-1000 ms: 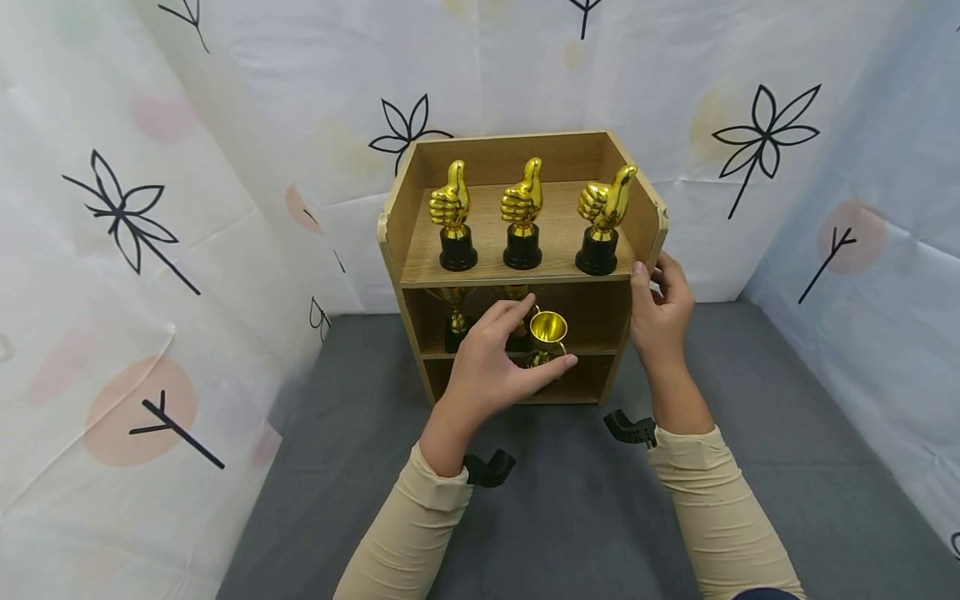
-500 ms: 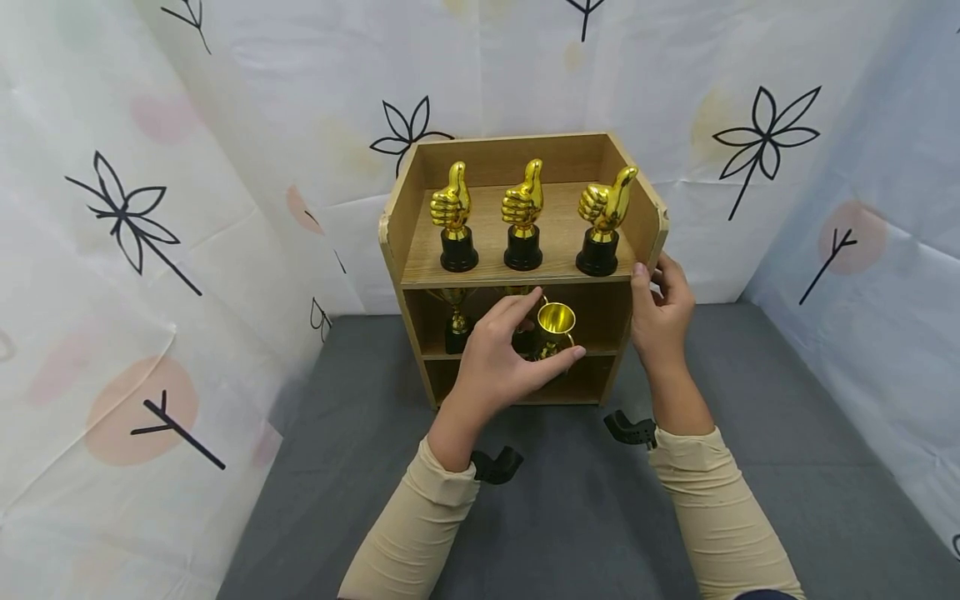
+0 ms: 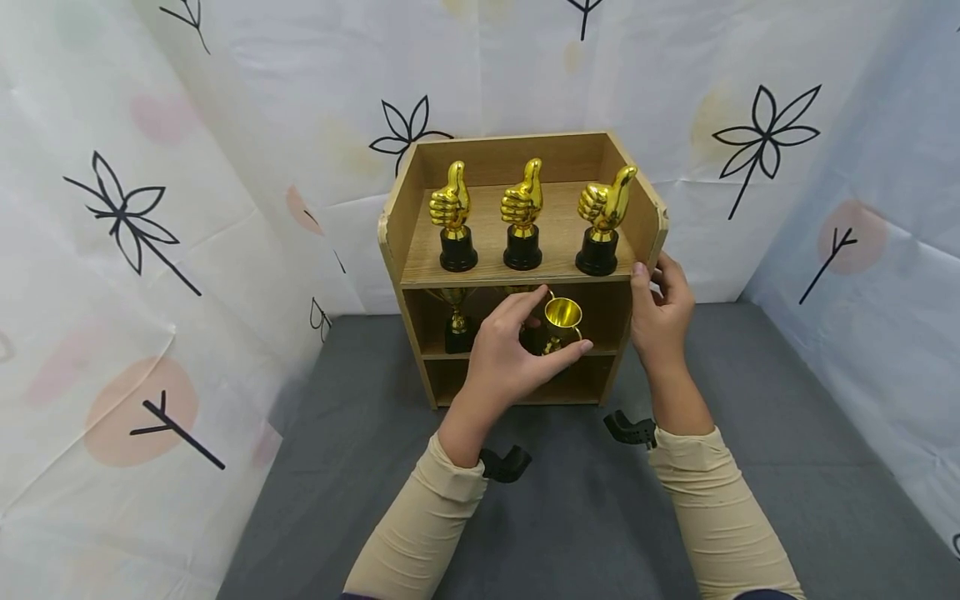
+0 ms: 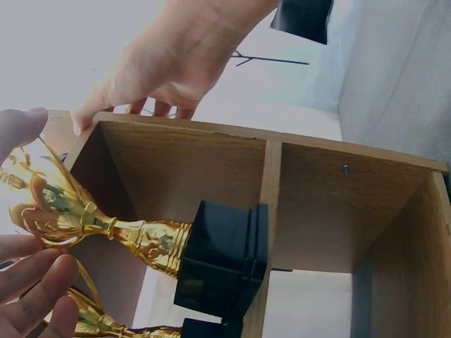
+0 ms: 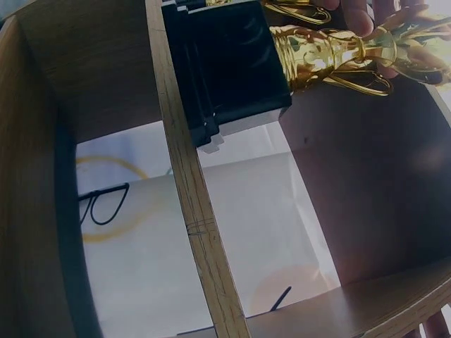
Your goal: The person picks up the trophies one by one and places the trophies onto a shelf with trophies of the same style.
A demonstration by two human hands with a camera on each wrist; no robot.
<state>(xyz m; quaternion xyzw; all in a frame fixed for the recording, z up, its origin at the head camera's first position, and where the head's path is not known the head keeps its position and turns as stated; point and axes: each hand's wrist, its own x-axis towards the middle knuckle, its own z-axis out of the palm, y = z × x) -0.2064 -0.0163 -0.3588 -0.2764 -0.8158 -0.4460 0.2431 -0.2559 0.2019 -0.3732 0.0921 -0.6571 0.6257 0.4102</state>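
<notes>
My left hand [image 3: 510,354] pinches a gold trophy cup [image 3: 562,314] between thumb and fingers at the front of the wooden shelf unit [image 3: 517,280]. In the left wrist view the trophy's black base [image 4: 222,257] is right at the middle board's edge. Another trophy cup [image 3: 458,325] stands on the middle shelf at the left. One more [image 4: 95,320] is beside the held one, mostly hidden by my left hand in the head view. My right hand [image 3: 663,312] grips the unit's right side panel, thumb at the front edge.
Three gold thumbs-up trophies, left [image 3: 452,217], middle [image 3: 522,215] and right [image 3: 603,221], stand on the top shelf. A lower compartment [image 3: 577,379] lies under the middle board. The unit stands on a grey cloth surface [image 3: 570,517], before a patterned white backdrop [image 3: 525,83].
My left hand has moved to the right along the middle shelf, carrying the trophy cup with it. My right hand stays on the side panel, and the thumbs-up trophies have not moved.
</notes>
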